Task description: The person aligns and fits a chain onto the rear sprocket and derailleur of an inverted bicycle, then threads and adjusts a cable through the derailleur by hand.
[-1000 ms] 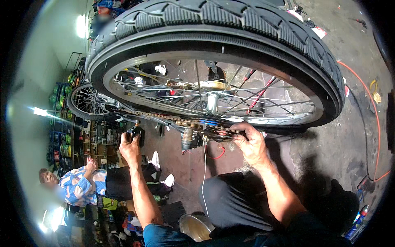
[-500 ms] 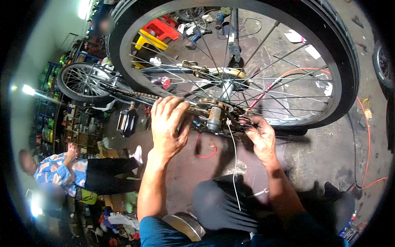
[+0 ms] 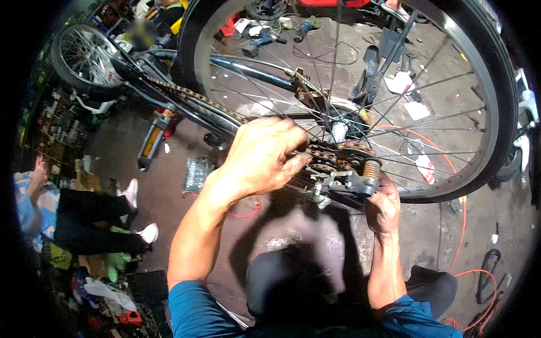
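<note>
My left hand (image 3: 265, 155) is closed on the rusty bicycle chain (image 3: 324, 155), thumb and fingers pinched near the sprockets, with the grip partly hidden. Just below the wheel's hub (image 3: 340, 129) sits the derailleur (image 3: 350, 181), with a coppery spring housing. My right hand (image 3: 383, 205) is closed on it from below, its fingertips partly behind the metal. The large spoked wheel (image 3: 496, 112) fills the upper right, and a pedal (image 3: 152, 143) sticks out at the left of the frame.
Another person in dark trousers (image 3: 90, 219) is at the left. A second bicycle wheel (image 3: 79, 56) is upper left. Power tools (image 3: 253, 48) and scraps lie on the floor beyond the spokes. An orange hose (image 3: 463, 236) runs along the right, and cluttered cartons (image 3: 90, 262) sit lower left.
My left hand has moved from the pedal along the chain to the sprockets. My right hand has shifted right, under the derailleur. The view has tilted, with the wheel now farther right.
</note>
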A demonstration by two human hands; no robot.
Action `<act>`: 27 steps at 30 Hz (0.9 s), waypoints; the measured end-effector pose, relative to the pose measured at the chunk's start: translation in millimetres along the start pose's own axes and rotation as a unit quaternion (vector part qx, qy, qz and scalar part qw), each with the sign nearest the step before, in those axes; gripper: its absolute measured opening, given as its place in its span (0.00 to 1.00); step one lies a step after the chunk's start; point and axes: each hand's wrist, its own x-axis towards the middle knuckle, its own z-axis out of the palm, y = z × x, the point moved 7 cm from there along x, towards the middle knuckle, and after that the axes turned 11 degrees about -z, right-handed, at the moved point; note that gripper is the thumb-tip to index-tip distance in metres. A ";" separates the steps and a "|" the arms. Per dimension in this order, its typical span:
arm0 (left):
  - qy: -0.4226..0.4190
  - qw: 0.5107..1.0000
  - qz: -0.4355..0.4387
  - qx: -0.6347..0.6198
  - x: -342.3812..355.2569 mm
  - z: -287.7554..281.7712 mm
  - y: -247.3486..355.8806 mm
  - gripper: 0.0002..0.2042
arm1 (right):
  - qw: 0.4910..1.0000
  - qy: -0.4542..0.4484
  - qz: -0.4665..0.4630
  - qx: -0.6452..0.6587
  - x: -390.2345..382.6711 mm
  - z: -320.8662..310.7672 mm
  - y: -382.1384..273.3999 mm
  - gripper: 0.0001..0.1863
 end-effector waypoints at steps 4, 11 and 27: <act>-0.009 0.997 0.033 -0.074 0.9 -4.9 -4.5 0.09 | 0.989 0.024 -0.023 0.142 1.1 8.9 -14.2 0.21; -0.010 0.995 0.088 -0.046 2.7 1.8 -3.4 0.06 | 0.999 0.031 -0.036 -0.017 6.5 5.8 -20.0 0.28; -0.097 0.987 0.119 -0.041 8.6 11.6 -2.7 0.04 | 0.994 0.075 0.059 0.050 5.6 1.1 -0.9 0.20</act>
